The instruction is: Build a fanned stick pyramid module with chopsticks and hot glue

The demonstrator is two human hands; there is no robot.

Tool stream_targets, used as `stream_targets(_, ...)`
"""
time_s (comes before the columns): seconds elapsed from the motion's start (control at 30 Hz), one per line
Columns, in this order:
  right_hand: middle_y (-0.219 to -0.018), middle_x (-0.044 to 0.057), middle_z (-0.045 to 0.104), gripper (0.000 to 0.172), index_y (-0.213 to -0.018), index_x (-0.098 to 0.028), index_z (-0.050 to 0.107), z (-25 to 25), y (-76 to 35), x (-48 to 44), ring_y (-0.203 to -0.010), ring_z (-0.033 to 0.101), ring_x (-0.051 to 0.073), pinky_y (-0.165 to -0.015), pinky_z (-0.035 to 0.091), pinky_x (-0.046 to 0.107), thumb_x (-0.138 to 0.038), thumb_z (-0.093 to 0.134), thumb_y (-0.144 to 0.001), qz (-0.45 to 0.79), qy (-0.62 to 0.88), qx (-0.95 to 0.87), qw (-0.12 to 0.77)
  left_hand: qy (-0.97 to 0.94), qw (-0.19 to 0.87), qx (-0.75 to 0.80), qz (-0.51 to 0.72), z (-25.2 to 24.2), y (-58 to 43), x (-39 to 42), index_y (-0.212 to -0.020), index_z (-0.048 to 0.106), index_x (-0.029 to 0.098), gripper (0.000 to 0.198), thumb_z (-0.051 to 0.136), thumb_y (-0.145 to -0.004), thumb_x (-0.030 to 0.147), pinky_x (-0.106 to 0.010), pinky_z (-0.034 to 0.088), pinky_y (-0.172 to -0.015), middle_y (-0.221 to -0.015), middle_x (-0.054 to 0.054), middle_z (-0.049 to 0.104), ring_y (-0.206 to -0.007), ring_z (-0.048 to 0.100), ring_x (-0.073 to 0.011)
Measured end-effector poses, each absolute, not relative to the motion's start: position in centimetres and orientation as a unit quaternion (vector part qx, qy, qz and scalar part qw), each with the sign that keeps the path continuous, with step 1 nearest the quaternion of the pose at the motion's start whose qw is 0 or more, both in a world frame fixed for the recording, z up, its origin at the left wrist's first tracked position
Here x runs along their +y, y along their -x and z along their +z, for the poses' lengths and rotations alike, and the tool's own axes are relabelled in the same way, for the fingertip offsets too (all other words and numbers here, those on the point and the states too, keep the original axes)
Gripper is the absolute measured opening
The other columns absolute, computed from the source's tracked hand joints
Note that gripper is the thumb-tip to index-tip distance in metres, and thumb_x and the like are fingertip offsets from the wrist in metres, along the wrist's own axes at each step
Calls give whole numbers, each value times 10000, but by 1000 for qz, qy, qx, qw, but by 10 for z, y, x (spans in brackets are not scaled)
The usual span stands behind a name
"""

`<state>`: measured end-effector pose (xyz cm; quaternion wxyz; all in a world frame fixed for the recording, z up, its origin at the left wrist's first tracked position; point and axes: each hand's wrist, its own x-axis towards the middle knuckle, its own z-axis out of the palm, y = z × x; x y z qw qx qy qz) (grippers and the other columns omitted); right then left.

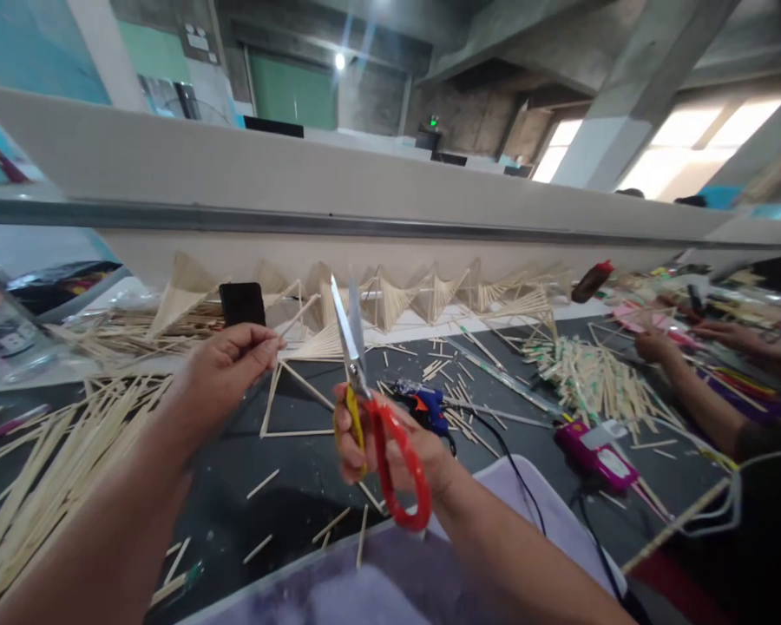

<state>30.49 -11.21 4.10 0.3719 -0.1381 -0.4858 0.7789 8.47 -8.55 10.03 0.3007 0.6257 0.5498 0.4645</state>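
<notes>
My left hand (234,369) pinches a thin wooden stick (300,316), its far end pointing up and right. My right hand (433,451) is around the handles of a pair of scissors (351,347), one red and one yellow. The blades point upward and look slightly apart, to the right of the stick. Below and between my hands lies a triangular frame of sticks (298,433) on the dark table (227,503). Behind them stands a row of twisted stick models (381,299) along the white partition.
Loose sticks (58,486) lie at left, near a black phone (243,304). A blue glue gun (423,406) and a magenta glue gun (599,456), both corded, lie at right. Beyond are cut stick pieces (592,378), a red-capped bottle (592,281) and another person's hand (657,345).
</notes>
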Motion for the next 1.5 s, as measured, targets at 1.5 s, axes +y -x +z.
stream_targets(1.5, -848, 13, 581, 378, -1029, -211, 508, 32, -289, -92, -710, 518, 149, -647, 399, 244, -127, 483, -662, 213, 423, -824, 310, -662, 357, 510, 417, 77, -92, -80, -644, 576, 159, 184, 549, -716, 326, -221, 358, -463, -545, 9, 524, -483, 459, -106)
